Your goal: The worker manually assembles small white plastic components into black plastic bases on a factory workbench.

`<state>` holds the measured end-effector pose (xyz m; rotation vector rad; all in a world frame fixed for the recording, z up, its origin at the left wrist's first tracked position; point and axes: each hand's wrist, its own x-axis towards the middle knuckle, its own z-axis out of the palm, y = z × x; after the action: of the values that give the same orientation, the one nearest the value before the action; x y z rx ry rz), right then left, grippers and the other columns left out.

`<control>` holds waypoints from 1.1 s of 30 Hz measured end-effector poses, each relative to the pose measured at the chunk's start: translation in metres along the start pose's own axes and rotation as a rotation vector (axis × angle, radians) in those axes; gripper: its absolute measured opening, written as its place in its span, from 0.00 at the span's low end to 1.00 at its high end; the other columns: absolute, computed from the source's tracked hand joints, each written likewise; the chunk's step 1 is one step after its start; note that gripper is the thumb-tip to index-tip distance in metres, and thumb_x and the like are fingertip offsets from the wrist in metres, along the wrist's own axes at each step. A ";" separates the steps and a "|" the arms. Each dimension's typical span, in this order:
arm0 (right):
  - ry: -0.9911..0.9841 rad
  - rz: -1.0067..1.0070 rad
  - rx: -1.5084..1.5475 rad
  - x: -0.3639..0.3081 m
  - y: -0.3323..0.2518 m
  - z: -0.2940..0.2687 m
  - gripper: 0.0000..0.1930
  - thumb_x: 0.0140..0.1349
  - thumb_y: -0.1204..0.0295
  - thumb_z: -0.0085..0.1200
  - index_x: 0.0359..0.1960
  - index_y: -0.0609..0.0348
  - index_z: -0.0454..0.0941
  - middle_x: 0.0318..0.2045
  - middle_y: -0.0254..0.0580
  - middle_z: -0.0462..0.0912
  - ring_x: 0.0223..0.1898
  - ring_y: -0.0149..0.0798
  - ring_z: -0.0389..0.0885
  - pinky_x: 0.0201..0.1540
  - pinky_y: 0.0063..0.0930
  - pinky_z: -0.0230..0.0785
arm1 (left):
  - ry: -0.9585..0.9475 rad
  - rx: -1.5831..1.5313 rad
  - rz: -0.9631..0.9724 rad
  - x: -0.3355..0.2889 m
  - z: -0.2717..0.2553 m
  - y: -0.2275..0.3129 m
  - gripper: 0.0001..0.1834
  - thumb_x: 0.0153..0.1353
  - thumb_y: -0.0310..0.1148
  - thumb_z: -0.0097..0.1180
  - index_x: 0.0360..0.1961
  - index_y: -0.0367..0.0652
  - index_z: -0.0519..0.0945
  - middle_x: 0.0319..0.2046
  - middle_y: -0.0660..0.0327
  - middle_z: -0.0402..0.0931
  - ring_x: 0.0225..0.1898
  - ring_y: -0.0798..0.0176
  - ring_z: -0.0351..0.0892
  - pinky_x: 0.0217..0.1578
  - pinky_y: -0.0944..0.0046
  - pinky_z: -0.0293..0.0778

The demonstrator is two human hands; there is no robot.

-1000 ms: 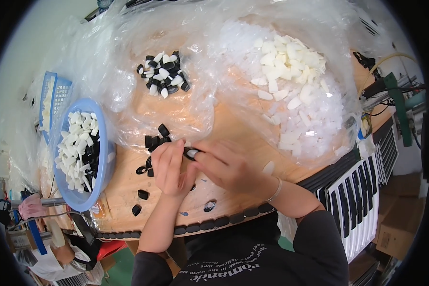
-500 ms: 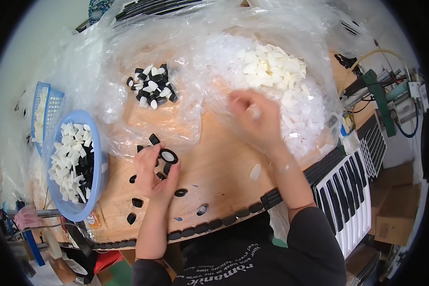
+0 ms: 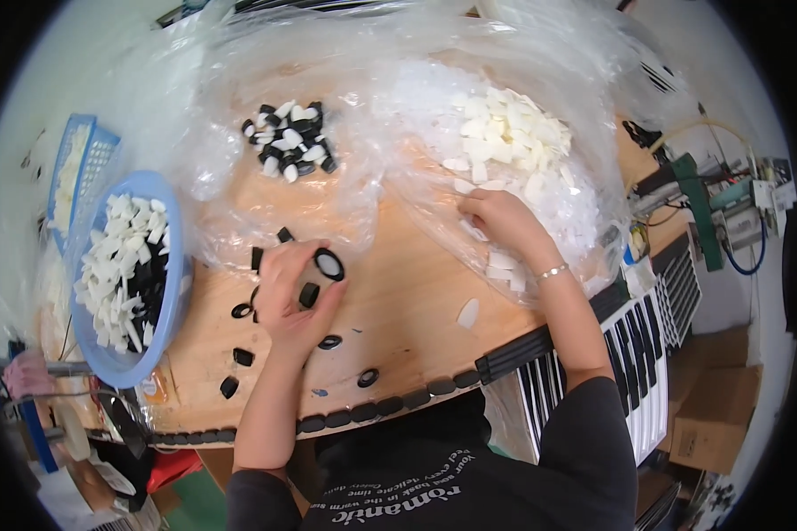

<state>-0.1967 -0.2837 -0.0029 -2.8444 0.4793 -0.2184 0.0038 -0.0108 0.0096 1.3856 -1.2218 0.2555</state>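
Observation:
Between the thumb and fingertips of my left hand (image 3: 285, 288) is a black oval ring with a white insert (image 3: 329, 265). Another black piece (image 3: 309, 295) shows in the gap of that hand; whether it is held or lies on the table I cannot tell. My right hand (image 3: 503, 223) reaches down at the near left edge of a heap of flat white pieces (image 3: 514, 133). Its fingers are curled together, and their tips are partly hidden among the white pieces and plastic film. Several black rings (image 3: 243, 357) lie around my left hand on the wooden table (image 3: 407, 310).
A blue basin (image 3: 179, 265) of white and black pieces stands at the left, beside a blue basket (image 3: 106, 150). Black-and-white pieces (image 3: 290, 140) are piled on clear plastic film (image 3: 212, 177). Black strips (image 3: 514, 352) line the front edge. Metal equipment (image 3: 726, 208) stands at right.
My right hand has come down from a blurred, raised position to the white pieces. My left hand keeps the ring, now turned slightly and a little farther out. The whole view has shifted slightly.

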 end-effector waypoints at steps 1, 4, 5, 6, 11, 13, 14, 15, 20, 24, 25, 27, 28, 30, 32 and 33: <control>-0.002 0.040 -0.022 -0.002 -0.002 -0.002 0.07 0.50 0.81 0.53 0.31 0.58 0.80 0.28 0.45 0.77 0.31 0.50 0.79 0.35 0.40 0.71 | -0.014 -0.009 0.007 0.000 0.004 0.000 0.25 0.39 0.19 0.68 0.44 0.33 0.79 0.39 0.55 0.81 0.40 0.53 0.76 0.44 0.59 0.72; 0.187 0.146 0.025 0.009 -0.030 -0.018 0.13 0.49 0.83 0.55 0.37 0.59 0.80 0.30 0.47 0.79 0.33 0.50 0.79 0.37 0.37 0.73 | -0.001 0.022 0.043 0.001 -0.003 0.002 0.26 0.38 0.20 0.70 0.43 0.34 0.79 0.38 0.55 0.81 0.39 0.53 0.77 0.42 0.60 0.72; 0.331 0.091 0.057 0.012 -0.038 -0.023 0.08 0.52 0.84 0.56 0.35 0.62 0.81 0.29 0.45 0.81 0.31 0.42 0.81 0.34 0.30 0.73 | 0.004 0.005 0.059 0.001 0.000 0.004 0.25 0.38 0.20 0.70 0.43 0.34 0.80 0.38 0.55 0.81 0.39 0.53 0.77 0.41 0.60 0.72; 0.329 0.084 0.062 0.014 -0.052 -0.027 0.08 0.52 0.84 0.56 0.35 0.62 0.81 0.29 0.45 0.81 0.31 0.42 0.81 0.34 0.30 0.73 | 0.009 -0.012 0.076 0.002 0.001 0.006 0.25 0.38 0.20 0.70 0.43 0.34 0.80 0.38 0.55 0.81 0.39 0.54 0.77 0.41 0.60 0.72; 0.674 -0.061 0.923 0.015 -0.157 -0.016 0.06 0.52 0.85 0.62 0.32 0.67 0.80 0.30 0.39 0.83 0.27 0.27 0.78 0.29 0.18 0.69 | 0.049 0.056 0.106 -0.001 0.003 0.008 0.25 0.37 0.20 0.71 0.41 0.34 0.80 0.37 0.56 0.81 0.38 0.54 0.77 0.39 0.61 0.73; 0.689 -0.124 0.967 0.014 -0.176 -0.010 0.08 0.51 0.86 0.63 0.32 0.66 0.80 0.29 0.40 0.83 0.25 0.29 0.78 0.28 0.19 0.69 | 0.078 0.082 0.140 -0.004 0.006 0.006 0.26 0.36 0.21 0.72 0.41 0.35 0.79 0.37 0.56 0.81 0.38 0.54 0.77 0.39 0.60 0.73; 0.733 -0.232 0.842 0.015 -0.180 -0.006 0.09 0.50 0.85 0.64 0.32 0.64 0.80 0.28 0.41 0.83 0.24 0.30 0.77 0.27 0.20 0.68 | 0.074 0.086 0.141 -0.005 0.006 0.007 0.26 0.36 0.21 0.72 0.41 0.35 0.79 0.37 0.56 0.81 0.38 0.54 0.77 0.39 0.60 0.73; 0.772 -0.337 0.714 0.015 -0.183 -0.003 0.10 0.49 0.85 0.65 0.32 0.62 0.80 0.27 0.42 0.83 0.23 0.31 0.77 0.26 0.20 0.68 | 0.065 0.109 0.154 -0.005 0.005 0.007 0.26 0.35 0.21 0.72 0.42 0.34 0.79 0.37 0.56 0.81 0.38 0.53 0.77 0.39 0.60 0.73; 0.828 -0.384 0.555 0.015 -0.182 0.004 0.12 0.47 0.83 0.68 0.32 0.58 0.80 0.28 0.40 0.84 0.21 0.33 0.75 0.24 0.22 0.64 | 0.051 0.165 0.207 -0.005 0.005 0.011 0.27 0.35 0.22 0.71 0.42 0.34 0.78 0.37 0.54 0.80 0.38 0.52 0.77 0.39 0.58 0.72; 0.890 -0.396 0.457 0.017 -0.184 0.007 0.13 0.46 0.80 0.69 0.32 0.55 0.80 0.28 0.38 0.84 0.19 0.33 0.74 0.24 0.24 0.62 | 0.046 0.188 0.229 -0.006 0.005 0.008 0.27 0.35 0.23 0.71 0.42 0.34 0.78 0.37 0.54 0.81 0.38 0.53 0.77 0.39 0.57 0.70; 0.889 -0.395 0.457 0.016 -0.185 0.007 0.13 0.46 0.80 0.69 0.32 0.55 0.80 0.28 0.38 0.84 0.19 0.33 0.74 0.24 0.24 0.62 | 0.045 0.182 0.246 -0.005 0.005 0.008 0.27 0.36 0.23 0.71 0.42 0.33 0.78 0.37 0.54 0.81 0.37 0.53 0.77 0.38 0.58 0.69; 0.871 -0.390 0.352 0.012 -0.187 0.007 0.12 0.46 0.79 0.69 0.32 0.53 0.79 0.29 0.35 0.84 0.20 0.33 0.74 0.27 0.26 0.62 | 0.044 0.175 0.262 -0.005 0.005 0.009 0.27 0.36 0.23 0.70 0.42 0.33 0.79 0.37 0.54 0.81 0.37 0.54 0.77 0.38 0.58 0.69; 0.872 -0.390 0.353 0.012 -0.187 0.008 0.12 0.46 0.79 0.69 0.32 0.53 0.79 0.29 0.35 0.84 0.20 0.33 0.74 0.27 0.26 0.62 | 0.049 0.183 0.263 -0.006 0.006 0.008 0.27 0.36 0.23 0.70 0.43 0.33 0.78 0.37 0.54 0.81 0.36 0.54 0.77 0.38 0.58 0.68; 0.880 -0.424 0.277 0.011 -0.187 0.009 0.13 0.45 0.77 0.68 0.33 0.53 0.80 0.30 0.33 0.82 0.25 0.34 0.74 0.29 0.28 0.61 | 0.053 0.193 0.265 -0.007 0.005 0.008 0.27 0.35 0.23 0.70 0.43 0.34 0.78 0.37 0.54 0.81 0.36 0.54 0.77 0.38 0.58 0.68; 0.900 -0.423 0.273 0.011 -0.186 0.010 0.13 0.45 0.77 0.68 0.34 0.53 0.80 0.31 0.33 0.81 0.27 0.36 0.73 0.29 0.29 0.61 | 0.086 0.174 0.224 -0.008 0.003 0.009 0.28 0.36 0.23 0.70 0.43 0.34 0.78 0.37 0.54 0.81 0.36 0.54 0.77 0.39 0.58 0.68; 0.920 -0.423 0.269 0.010 -0.186 0.011 0.13 0.45 0.76 0.68 0.34 0.53 0.80 0.32 0.33 0.81 0.29 0.38 0.73 0.30 0.29 0.61 | 0.084 0.174 0.225 -0.008 0.003 0.008 0.28 0.36 0.23 0.70 0.43 0.34 0.78 0.37 0.54 0.81 0.36 0.54 0.77 0.39 0.58 0.68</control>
<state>-0.1286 -0.1146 0.0372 -2.3882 -0.0280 -1.5537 -0.0069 -0.0072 0.0079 1.3703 -1.3095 0.5838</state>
